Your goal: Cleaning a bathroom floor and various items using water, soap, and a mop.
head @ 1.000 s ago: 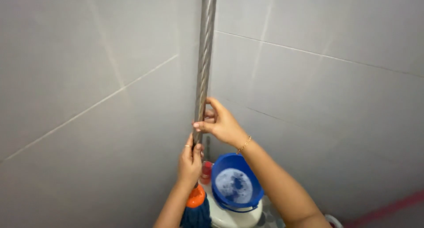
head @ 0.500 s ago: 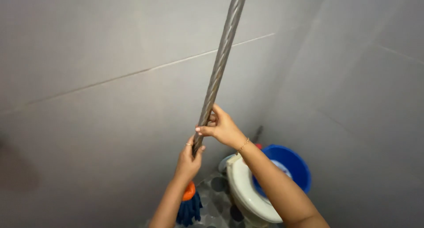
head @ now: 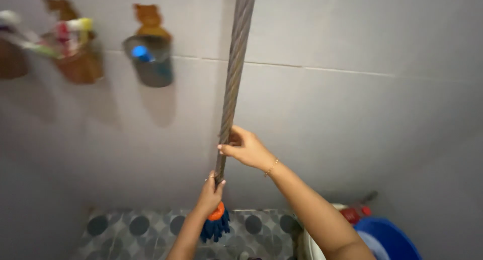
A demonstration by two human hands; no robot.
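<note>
Mop handle (head: 232, 84) gripped; grey wall cup (head: 151, 63) holds blue item.

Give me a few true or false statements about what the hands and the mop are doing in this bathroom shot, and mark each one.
1. Both hands grip the mop handle. True.
2. The left hand sits above the right hand on the handle. False: the left hand is lower, just over the orange collar.
3. The mop head is blue. True.
4. The blue bucket hangs on the wall. False: it sits low at the right; holders hang on the wall.
</note>
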